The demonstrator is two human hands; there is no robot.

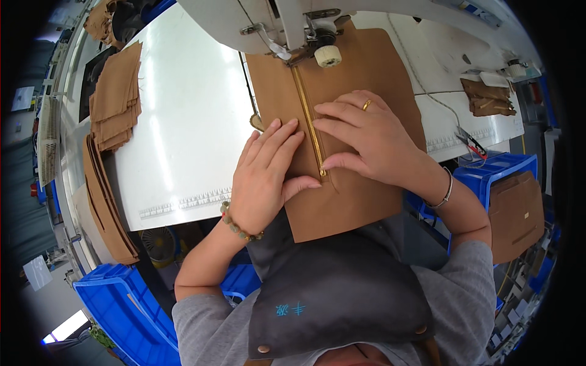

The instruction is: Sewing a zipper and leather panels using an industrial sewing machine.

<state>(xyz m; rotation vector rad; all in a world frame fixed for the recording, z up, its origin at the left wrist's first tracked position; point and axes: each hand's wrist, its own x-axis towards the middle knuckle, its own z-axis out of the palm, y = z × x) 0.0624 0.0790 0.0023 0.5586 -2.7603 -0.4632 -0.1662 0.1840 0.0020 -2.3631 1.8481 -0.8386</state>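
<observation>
A brown leather-like panel [357, 201] lies under the sewing machine [256, 24], its near end hanging past the table edge toward my lap. Down its middle runs a gold metal zipper [309, 116], the far end at the machine's needle area and the slider near my thumbs. My left hand [268, 161] rests flat on the panel left of the zipper, fingers stretched out. On the right side of the zipper, my right hand [360, 134] lies with fingers spread, its thumb close to the slider. Neither hand grips anything that I can see.
Stacked brown fabric pieces [116, 97] lie at the table's left. At right are small scissors [471, 144] and a dark brown bundle [487, 97]. Blue crates [119, 305] stand below left and right; brown panels [516, 213] hang over the right crate [495, 168].
</observation>
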